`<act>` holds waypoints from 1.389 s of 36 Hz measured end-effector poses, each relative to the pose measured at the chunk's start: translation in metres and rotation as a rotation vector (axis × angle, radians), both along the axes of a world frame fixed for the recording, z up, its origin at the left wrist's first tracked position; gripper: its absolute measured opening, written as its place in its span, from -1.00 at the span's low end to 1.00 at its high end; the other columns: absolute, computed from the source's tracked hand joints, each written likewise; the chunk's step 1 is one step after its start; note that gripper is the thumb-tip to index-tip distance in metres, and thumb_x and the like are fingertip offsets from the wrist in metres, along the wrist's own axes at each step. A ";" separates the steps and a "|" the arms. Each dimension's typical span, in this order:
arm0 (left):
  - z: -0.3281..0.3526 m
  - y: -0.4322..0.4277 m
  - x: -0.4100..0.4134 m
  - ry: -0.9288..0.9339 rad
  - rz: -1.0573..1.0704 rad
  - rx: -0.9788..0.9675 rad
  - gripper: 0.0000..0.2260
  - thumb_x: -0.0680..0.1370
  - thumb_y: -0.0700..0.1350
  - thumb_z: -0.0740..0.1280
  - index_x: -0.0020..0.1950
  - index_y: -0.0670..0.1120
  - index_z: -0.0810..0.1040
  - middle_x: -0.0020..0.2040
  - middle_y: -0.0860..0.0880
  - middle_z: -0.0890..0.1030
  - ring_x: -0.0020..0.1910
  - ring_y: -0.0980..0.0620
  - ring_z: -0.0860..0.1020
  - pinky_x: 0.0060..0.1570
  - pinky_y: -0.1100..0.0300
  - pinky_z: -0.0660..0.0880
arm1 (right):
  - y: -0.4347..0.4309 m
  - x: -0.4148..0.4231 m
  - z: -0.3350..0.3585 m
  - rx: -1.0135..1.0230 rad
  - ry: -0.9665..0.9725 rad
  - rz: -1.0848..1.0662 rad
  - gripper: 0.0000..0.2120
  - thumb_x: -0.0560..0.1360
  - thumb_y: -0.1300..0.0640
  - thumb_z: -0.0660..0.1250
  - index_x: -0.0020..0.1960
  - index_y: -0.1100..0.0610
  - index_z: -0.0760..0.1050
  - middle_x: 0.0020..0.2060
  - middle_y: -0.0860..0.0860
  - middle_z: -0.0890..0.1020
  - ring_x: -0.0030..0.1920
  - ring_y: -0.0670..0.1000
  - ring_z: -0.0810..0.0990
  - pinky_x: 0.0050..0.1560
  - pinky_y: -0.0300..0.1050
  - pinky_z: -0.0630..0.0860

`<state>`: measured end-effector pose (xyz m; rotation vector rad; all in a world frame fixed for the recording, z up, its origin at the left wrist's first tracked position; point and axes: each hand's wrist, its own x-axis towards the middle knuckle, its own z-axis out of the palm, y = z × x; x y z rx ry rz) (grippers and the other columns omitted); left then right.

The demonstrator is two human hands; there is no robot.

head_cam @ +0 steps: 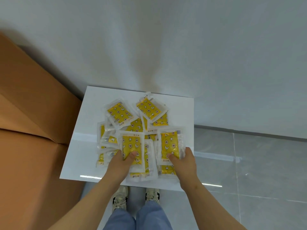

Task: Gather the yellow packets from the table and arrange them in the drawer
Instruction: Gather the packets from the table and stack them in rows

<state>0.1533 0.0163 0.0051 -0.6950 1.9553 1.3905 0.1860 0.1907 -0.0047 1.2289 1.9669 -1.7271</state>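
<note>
Several yellow packets in clear wrappers, printed with stars and moons, lie in a loose pile on a small white table [79,146]. My left hand [121,161] grips one packet [132,145] near the pile's front, thumb on top. My right hand [184,161] grips another packet [169,143] at the pile's right side, thumb on its lower end. Two more packets [120,113] [149,108] lie at the back of the pile. No drawer is visible.
A large brown cardboard box [29,130] stands against the table's left side. A white wall [166,47] rises behind the table. Grey tiled floor [249,163] spreads to the right. My shoes and legs are below the table's front edge.
</note>
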 end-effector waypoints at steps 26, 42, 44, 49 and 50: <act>0.068 -0.031 -0.001 0.101 0.053 0.091 -0.79 0.57 -0.03 0.28 0.18 -0.04 0.50 0.04 -0.07 0.61 0.02 -0.09 0.58 0.06 0.01 0.53 | -0.031 0.002 0.075 -0.243 0.216 -0.220 -0.88 0.52 0.26 0.32 -0.08 0.06 0.46 -0.08 0.04 0.63 -0.08 0.05 0.63 -0.11 -0.01 0.61; 0.026 -0.042 -0.036 0.104 0.211 0.043 -0.87 0.56 -0.02 0.30 0.08 0.02 0.47 0.08 -0.03 0.58 0.08 -0.09 0.56 0.08 0.00 0.50 | -0.047 -0.055 0.015 -0.365 0.137 -0.289 -0.84 0.50 0.32 0.32 0.06 0.22 0.44 -0.03 0.14 0.58 -0.16 0.09 0.60 -0.20 0.00 0.56; 0.018 -0.035 -0.037 0.092 0.199 0.008 -0.88 0.56 -0.03 0.30 0.07 0.02 0.47 0.08 -0.03 0.58 0.10 -0.11 0.55 0.13 -0.01 0.49 | -0.041 -0.057 0.003 -0.346 0.072 -0.285 -0.87 0.51 0.31 0.32 0.04 0.24 0.44 -0.05 0.15 0.57 -0.18 0.11 0.59 -0.19 0.01 0.56; 0.009 -0.026 -0.034 0.075 0.144 -0.008 -0.88 0.56 -0.12 0.31 0.09 0.00 0.47 0.07 -0.03 0.55 0.10 -0.08 0.50 0.13 0.03 0.44 | -0.034 -0.050 -0.010 -0.188 -0.006 -0.233 -0.87 0.52 0.22 0.30 -0.20 0.13 0.41 -0.04 0.19 0.60 -0.02 0.22 0.61 0.07 0.24 0.55; 0.008 -0.022 -0.034 0.075 0.142 -0.014 -0.86 0.56 -0.13 0.31 0.10 0.00 0.46 0.06 -0.02 0.54 0.08 -0.07 0.49 0.14 0.04 0.43 | -0.031 -0.050 -0.012 -0.151 -0.014 -0.210 -0.86 0.52 0.20 0.30 -0.21 0.11 0.41 -0.03 0.20 0.60 0.00 0.23 0.61 0.08 0.25 0.54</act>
